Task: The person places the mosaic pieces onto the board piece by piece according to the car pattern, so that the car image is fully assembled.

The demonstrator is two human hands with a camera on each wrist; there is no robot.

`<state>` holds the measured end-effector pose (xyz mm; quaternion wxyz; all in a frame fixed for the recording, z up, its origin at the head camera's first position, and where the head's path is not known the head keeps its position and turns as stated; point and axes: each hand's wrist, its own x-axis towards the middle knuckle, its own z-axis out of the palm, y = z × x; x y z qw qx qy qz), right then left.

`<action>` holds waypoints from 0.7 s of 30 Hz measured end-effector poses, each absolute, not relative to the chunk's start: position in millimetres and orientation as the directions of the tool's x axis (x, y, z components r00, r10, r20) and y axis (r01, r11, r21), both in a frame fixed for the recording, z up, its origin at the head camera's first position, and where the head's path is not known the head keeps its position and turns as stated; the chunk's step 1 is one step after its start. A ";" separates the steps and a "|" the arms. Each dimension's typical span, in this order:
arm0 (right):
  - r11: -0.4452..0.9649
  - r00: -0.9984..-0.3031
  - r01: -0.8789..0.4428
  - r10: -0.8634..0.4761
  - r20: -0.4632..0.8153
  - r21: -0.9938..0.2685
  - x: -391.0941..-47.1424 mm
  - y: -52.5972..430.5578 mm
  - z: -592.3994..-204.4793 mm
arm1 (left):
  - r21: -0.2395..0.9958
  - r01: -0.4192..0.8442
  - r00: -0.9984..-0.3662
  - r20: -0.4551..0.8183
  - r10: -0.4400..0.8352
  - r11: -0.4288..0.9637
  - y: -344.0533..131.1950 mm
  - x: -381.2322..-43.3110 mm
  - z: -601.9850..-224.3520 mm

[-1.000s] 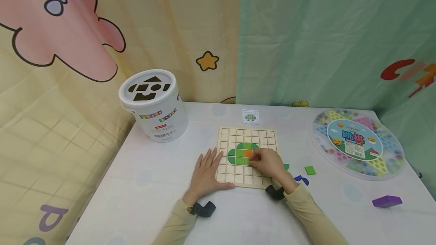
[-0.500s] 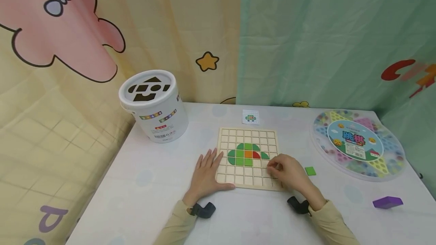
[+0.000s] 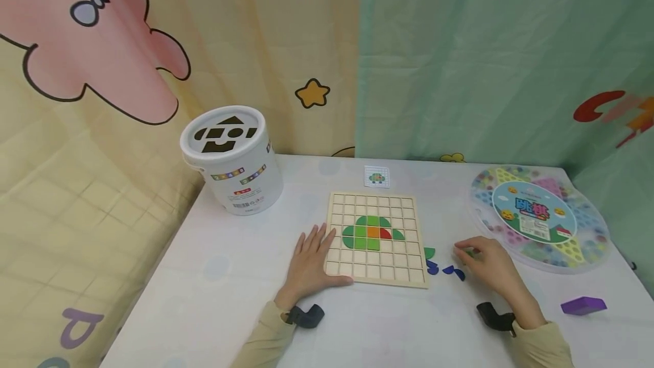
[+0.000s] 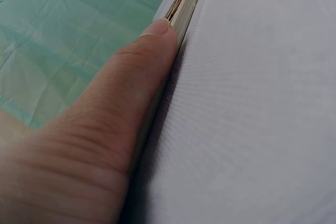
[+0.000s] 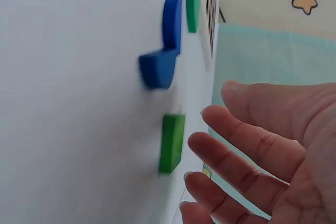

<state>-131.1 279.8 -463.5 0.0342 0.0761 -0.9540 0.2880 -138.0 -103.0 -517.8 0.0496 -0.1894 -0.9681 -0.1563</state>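
Observation:
A wooden grid board [image 3: 388, 274] lies on the table with green pieces [image 3: 360, 243], an orange square [image 3: 373, 232] and a red quarter-round piece [image 3: 385, 234] set in its cells. My left hand [image 3: 306, 263] rests spread at the board's left side, its thumb [image 4: 142, 61] along the front edge. To the right of the board, my right hand [image 3: 487, 263] is above a green square [image 5: 172, 142], fingers loosely bent and nothing between them. In the right wrist view that square lies on the table, apart from the fingertips. The head view mostly hides it behind the hand.
Blue pieces [image 3: 460, 274] and a dark green quarter-round piece [image 3: 430, 253] lie right of the board. A small pattern card [image 3: 377, 177] is behind it. A white bucket [image 3: 240, 180] stands left, a round game box [image 3: 536, 243] and a purple block [image 3: 583, 305] right.
My right hand has moved right, from over the board to the green square, uncovering the red piece on the board and the blue pieces beside it. My left hand stays in place.

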 end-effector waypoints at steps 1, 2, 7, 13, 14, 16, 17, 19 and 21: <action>0.824 -0.985 -0.168 -0.125 0.115 -0.541 -129.5 283.0 -464.9 | 0.283 0.384 -0.922 0.155 0.353 0.879 -102.5 -137.9 -517.8; 0.825 -0.984 -0.173 -0.127 0.122 -0.537 -127.9 285.7 -466.3 | 0.282 0.384 -0.923 0.154 0.354 0.879 -102.1 -137.9 -517.8; 0.821 -0.969 -0.237 -0.162 0.186 -0.520 -122.6 293.6 -472.9 | 0.284 0.384 -0.923 0.158 0.352 0.879 -101.9 -137.8 -516.5; 0.809 -0.949 -0.301 -0.206 0.238 -0.504 -116.8 300.3 -475.5 | 0.288 0.369 -0.929 0.137 0.344 0.884 -101.9 -137.9 -515.3; 0.808 -0.948 -0.308 -0.213 0.238 -0.503 -115.8 301.6 -475.6 | 0.288 0.370 -0.929 0.136 0.345 0.883 -101.8 -137.9 -515.4; 0.806 -0.948 -0.311 -0.226 0.223 -0.504 -113.8 304.2 -475.8 | 0.291 0.370 -0.929 0.135 0.345 0.882 -101.6 -137.8 -515.7; 0.805 -0.949 -0.311 -0.232 0.215 -0.505 -113.1 305.3 -476.0 | 0.291 0.370 -0.929 0.134 0.346 0.882 -101.4 -137.7 -515.8; 0.806 -0.952 -0.303 -0.236 0.193 -0.508 -111.9 306.9 -476.2 | 0.291 0.370 -0.929 0.134 0.345 0.882 -101.2 -137.2 -516.0; 0.807 -0.959 -0.284 -0.231 0.166 -0.517 -111.2 307.9 -476.3 | 0.283 0.370 -0.929 0.132 0.347 0.885 -100.7 -136.8 -516.0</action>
